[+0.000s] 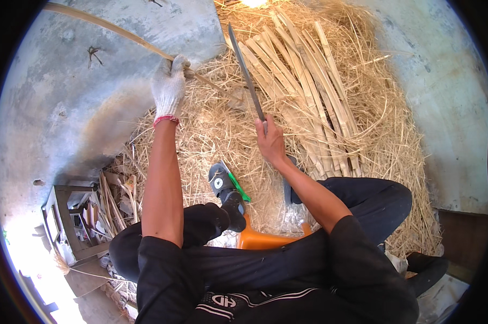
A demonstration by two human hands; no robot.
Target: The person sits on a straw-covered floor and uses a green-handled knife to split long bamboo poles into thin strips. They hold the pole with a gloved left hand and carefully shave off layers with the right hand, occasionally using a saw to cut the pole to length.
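The long pale bamboo strip (120, 33) is held slanting over the straw heap (211, 135), clamped near its middle in the white-gloved left hand (169, 86). The long grey steel blade (246, 70) is gripped by the closed bare right hand (270, 141), apart from the strip. Judged best: shaving strokes are directed away from the gloved fingers, the strip kept taut.

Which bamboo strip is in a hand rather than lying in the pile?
The long strip gripped by the gloved left hand, slanting up to the upper left over the concrete. The other strips lie bundled on the straw, right of the knife.
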